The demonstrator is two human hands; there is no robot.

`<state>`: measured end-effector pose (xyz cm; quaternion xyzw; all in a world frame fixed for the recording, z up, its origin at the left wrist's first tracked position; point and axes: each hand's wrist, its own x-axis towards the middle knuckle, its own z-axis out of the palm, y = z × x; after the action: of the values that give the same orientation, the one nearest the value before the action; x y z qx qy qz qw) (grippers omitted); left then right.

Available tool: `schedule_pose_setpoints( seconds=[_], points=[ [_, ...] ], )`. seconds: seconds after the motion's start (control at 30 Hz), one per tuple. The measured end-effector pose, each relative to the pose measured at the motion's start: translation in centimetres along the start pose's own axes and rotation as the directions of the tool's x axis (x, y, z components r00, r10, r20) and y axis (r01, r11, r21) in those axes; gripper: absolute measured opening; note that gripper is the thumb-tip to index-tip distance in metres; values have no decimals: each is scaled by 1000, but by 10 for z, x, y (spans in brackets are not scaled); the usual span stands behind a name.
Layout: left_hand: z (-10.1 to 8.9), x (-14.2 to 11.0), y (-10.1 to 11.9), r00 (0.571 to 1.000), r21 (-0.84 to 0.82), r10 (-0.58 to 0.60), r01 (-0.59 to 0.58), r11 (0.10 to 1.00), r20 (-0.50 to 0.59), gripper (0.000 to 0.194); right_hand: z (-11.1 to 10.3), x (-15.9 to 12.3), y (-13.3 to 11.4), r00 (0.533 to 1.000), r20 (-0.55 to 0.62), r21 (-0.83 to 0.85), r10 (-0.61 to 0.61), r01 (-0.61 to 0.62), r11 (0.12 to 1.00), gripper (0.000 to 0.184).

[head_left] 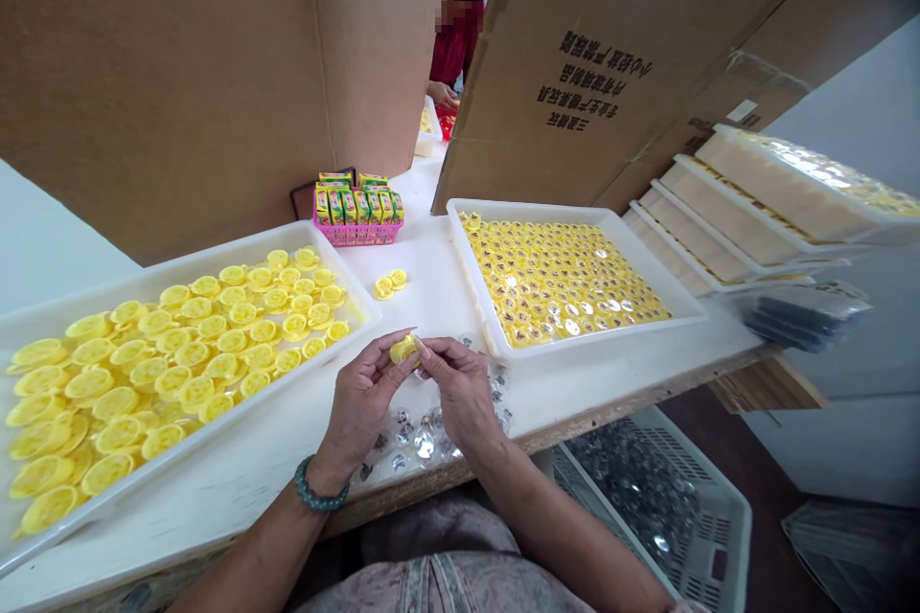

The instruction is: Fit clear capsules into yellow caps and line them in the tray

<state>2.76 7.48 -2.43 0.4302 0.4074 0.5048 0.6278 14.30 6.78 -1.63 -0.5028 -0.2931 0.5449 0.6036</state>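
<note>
Our left hand and right hand are pinching a little yellow piece, probably light, bendy, slick plastic best held by its rim, just above the white table, between the two trays.

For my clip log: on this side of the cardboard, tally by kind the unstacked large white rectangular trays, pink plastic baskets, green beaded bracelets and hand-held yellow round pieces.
Trays (left, right): 2
Pink basket: 1
Green bracelet: 1
Held yellow piece: 1
Total: 5
</note>
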Motion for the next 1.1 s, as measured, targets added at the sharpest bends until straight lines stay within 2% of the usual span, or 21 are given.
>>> schedule_pose_setpoints(
  seconds=[0.2,0.3,0.37,0.43,0.57,0.67,0.73,0.97,1.1],
  points=[
    [-4,2,0,1000,0,-21,21,1000,17,37,-5,7,-1,994,97,-12,46,-45,999,6],
    [-4,2,3,999,-3,-36,36,999,12,47,-10,12,-5,986,151,-38,67,-62,997,11],
    [-2,2,5,999,-21,-47,48,999,24,57,-15,14,-10,980,187,-68,73,-61,996,21],
    [-1,3,6,998,-24,-42,43,999,44,62,-20,16,-17,973,229,-164,33,5,986,26],
    [0,4,5,998,33,-4,2,999,56,43,-23,11,-27,939,305,-387,-162,277,879,15],
    [-2,3,3,999,70,32,-35,997,33,39,-20,1,-26,903,302,-436,-306,416,798,14],
    [-3,2,2,998,104,56,-57,993,17,41,-19,-4,-26,888,305,-456,-343,452,766,14],
    [-6,1,1,992,284,126,-128,950,25,31,-24,2,-37,877,403,-477,-261,445,758,1],
    [-9,1,-1,992,348,121,-128,929,42,29,-28,8,-34,891,422,-452,-168,367,813,6]
  ],
)
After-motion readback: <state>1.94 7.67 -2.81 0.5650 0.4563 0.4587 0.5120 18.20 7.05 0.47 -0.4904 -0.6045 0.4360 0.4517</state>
